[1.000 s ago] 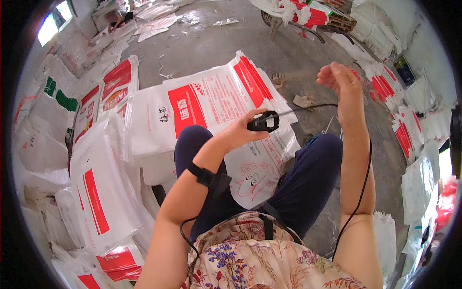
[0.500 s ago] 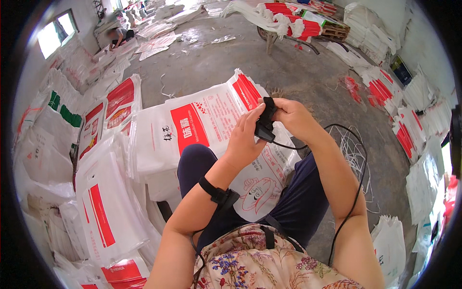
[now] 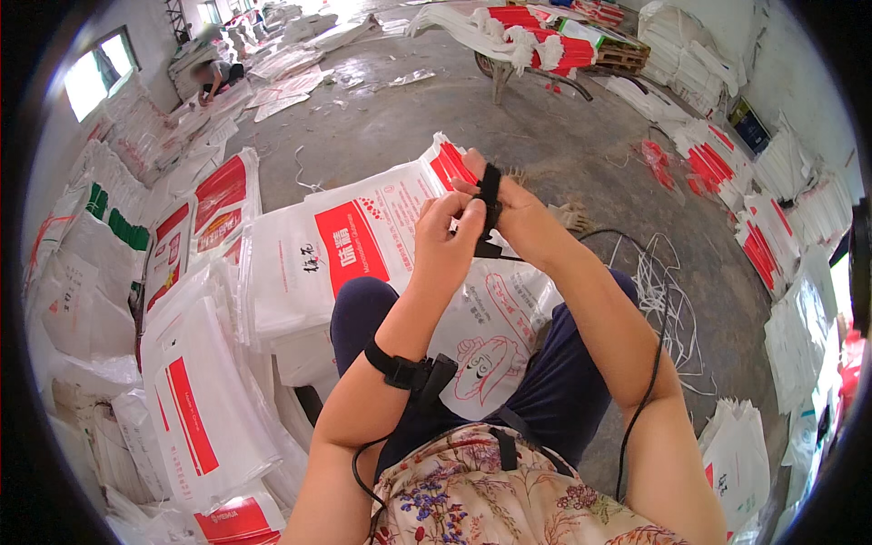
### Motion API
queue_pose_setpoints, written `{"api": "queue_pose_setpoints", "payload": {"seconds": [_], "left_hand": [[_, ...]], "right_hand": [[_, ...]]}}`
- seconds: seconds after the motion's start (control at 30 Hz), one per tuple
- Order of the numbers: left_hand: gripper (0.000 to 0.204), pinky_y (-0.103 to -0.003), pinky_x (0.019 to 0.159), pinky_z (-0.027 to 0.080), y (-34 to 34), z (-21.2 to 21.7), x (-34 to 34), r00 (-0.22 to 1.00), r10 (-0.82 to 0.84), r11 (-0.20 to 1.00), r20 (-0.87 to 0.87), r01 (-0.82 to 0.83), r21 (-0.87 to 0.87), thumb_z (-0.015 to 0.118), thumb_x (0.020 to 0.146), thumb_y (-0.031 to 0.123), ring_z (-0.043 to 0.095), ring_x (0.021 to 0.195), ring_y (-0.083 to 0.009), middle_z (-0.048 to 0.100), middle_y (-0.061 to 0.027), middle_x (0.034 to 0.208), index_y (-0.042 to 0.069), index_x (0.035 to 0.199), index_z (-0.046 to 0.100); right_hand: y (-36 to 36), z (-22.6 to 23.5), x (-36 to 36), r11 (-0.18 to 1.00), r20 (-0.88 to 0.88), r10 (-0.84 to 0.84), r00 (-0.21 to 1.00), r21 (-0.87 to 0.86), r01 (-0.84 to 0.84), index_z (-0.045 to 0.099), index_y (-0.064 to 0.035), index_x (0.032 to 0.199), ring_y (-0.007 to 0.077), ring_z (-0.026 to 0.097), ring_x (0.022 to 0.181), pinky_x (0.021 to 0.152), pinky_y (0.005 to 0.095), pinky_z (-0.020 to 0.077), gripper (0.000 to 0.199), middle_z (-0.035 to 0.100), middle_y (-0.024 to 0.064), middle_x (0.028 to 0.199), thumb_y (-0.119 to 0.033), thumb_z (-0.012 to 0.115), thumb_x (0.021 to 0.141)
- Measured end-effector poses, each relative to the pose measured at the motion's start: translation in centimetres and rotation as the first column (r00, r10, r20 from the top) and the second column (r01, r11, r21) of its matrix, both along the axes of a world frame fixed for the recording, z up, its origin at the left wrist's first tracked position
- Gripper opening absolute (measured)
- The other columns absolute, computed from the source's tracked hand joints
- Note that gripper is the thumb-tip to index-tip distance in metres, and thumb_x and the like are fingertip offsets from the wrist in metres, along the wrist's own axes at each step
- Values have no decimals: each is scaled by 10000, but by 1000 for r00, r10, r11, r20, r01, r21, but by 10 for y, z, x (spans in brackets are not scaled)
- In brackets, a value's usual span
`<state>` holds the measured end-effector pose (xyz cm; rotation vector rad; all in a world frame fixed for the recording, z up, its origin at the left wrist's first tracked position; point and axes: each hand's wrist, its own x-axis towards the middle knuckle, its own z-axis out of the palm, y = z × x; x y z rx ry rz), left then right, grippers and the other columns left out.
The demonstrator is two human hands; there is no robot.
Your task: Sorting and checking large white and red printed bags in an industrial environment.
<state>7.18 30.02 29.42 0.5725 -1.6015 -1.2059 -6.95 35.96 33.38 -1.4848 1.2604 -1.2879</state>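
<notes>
Above the bags on my lap, both hands meet at a black strap (image 3: 491, 184) with a small dark device and cable. The strap now lies across my right hand (image 3: 514, 214), whose fingers reach out loosely past it, partly hidden. My left hand (image 3: 445, 227) is closed, thumb against fingertips, at the strap's near side; the pinched part is mostly covered. Another black band with a box (image 3: 420, 374) sits round my left forearm. Under my hands lies a stack of white woven bags with red panels (image 3: 352, 241), and a bag with a red line drawing (image 3: 486, 363) lies between my knees.
More flat bags (image 3: 195, 400) are piled at my left. White string (image 3: 668, 300) lies tangled on the floor to the right. Farther off stand a loaded cart (image 3: 522, 41) and bag stacks along the right wall (image 3: 718, 168). A person (image 3: 218, 77) bends over bags at far left.
The strap and device have gone from between my hands to across my right hand. My left hand has drawn back slightly and closed into a pinch; the view has shifted slightly.
</notes>
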Motion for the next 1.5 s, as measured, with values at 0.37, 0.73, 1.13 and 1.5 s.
{"api": "queue_pose_setpoints", "payload": {"seconds": [0.37, 0.73, 1.13, 1.5], "left_hand": [[142, -456, 934, 408, 54, 6, 13, 975, -101, 735, 199, 208, -646, 767, 782, 93, 609, 975, -332, 670, -109, 933, 51, 859, 655], [255, -458, 1076, 397, 22, -33, 13, 961, -27, 855, 274, 164, -492, 739, 907, 110, 552, 1227, -332, 598, -139, 1311, 62, 1141, 650], [558, -427, 1075, 425, 69, -48, -1, 982, -95, 950, -163, 138, 281, 673, 1001, 190, 555, 1269, -254, 539, -147, 1404, 8, 1463, 418], [371, -273, 623, 487, 66, -4, -15, 905, -247, 727, -346, 409, 552, 696, 1007, 347, 575, 678, -104, 611, -11, 888, 35, 1170, 578]], "right_hand": [[-63, -40, -4, 622, -138, -683, 718, -626, 471, 244, -87, 1612, 443, 362, 1452, 1187, 534, 300, 814, 281, 211, 1646, -402, 657, 985], [-67, -21, -2, 604, -70, -687, 723, -609, 514, 723, -65, 1098, 376, 549, 1271, 1082, 450, 434, 200, 534, 191, 1447, -105, 598, 946], [-51, 16, -34, 813, 840, -378, 391, 99, 574, 580, -17, 1311, 279, 649, 1163, 920, 358, 518, 312, 626, 127, 1302, -112, 506, 1023], [-45, 17, -12, 746, 640, -477, 602, -66, 662, 609, -29, 1271, 233, 697, 1022, 833, 326, 513, 263, 648, 112, 1262, -136, 510, 1052]]}}
